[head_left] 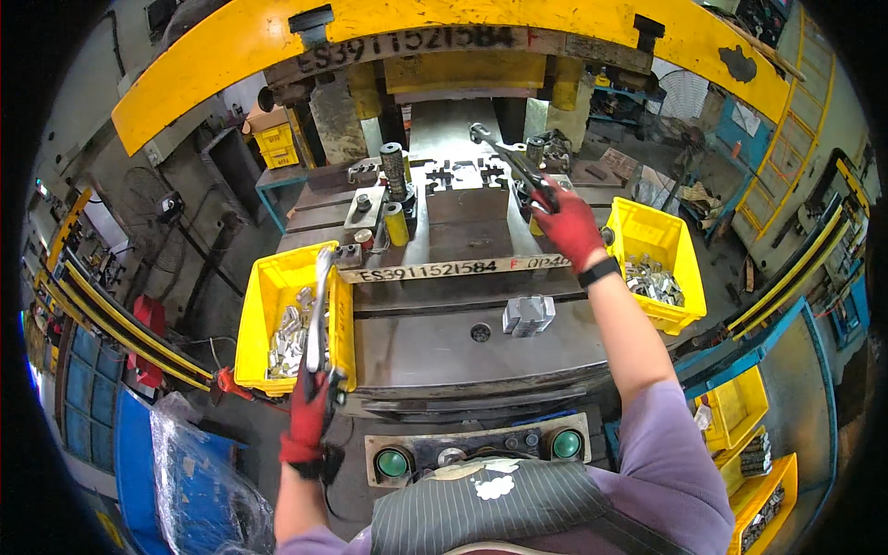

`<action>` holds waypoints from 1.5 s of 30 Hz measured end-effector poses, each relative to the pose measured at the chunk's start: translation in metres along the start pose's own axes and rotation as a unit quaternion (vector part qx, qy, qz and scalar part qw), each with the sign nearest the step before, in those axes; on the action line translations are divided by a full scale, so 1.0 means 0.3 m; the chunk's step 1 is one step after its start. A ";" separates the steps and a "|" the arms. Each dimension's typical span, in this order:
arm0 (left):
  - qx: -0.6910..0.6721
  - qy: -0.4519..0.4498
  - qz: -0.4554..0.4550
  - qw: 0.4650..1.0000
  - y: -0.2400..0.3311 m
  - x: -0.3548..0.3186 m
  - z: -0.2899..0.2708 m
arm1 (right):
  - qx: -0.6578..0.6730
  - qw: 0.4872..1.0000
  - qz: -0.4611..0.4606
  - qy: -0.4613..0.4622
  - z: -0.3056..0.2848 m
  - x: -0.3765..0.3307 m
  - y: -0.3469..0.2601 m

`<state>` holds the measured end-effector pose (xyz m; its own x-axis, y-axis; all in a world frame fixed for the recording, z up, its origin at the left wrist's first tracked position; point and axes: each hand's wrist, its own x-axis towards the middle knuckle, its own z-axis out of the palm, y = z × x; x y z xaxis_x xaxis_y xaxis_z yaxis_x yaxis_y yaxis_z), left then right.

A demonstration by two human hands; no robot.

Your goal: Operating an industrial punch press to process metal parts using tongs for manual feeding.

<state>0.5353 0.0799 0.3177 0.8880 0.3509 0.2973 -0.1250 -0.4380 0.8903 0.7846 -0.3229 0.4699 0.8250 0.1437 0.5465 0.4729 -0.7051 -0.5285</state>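
My right hand (569, 227), in a red glove, is closed round the dark handle of long tongs (513, 157). They reach forward and left, their tip in front of the lit die area (462, 176) of the press. My left hand (307, 421), also gloved in red, is closed round a second pair of long tongs (320, 310). These point away from me over the right part of the left yellow bin (250, 319), which holds silvery metal parts (294, 338). Whether either tongs' jaws grip a part cannot be made out.
Silvery blocks (528, 315) sit together on the press bed (416, 347). A right yellow bin (689, 268) holds more metal parts. Overhead spans a yellow beam (481, 17). A control panel with green buttons (393, 462) is close to my body. Posts (394, 171) flank the die.
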 end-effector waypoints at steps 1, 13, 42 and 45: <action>-0.008 -0.047 0.003 0.999 0.124 0.103 0.074 | 0.030 0.999 0.019 0.020 -0.032 -0.049 0.026; 0.292 -0.255 0.067 0.919 0.397 0.962 0.740 | 0.393 0.872 0.255 0.140 -0.203 -0.781 0.268; -0.063 0.148 -0.241 0.957 -0.084 -0.196 -0.250 | 0.115 0.912 0.243 0.308 -0.193 -0.913 0.602; 0.235 0.093 -0.207 0.945 -0.095 -0.234 -0.234 | 0.219 0.926 0.213 0.221 -0.150 -0.940 0.668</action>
<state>0.4454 0.1258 0.2957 0.7188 0.6933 0.0513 0.4662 -0.5354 0.7043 0.6328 -0.5361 0.2391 0.8038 -0.4497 0.3895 0.2940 -0.2688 -0.9172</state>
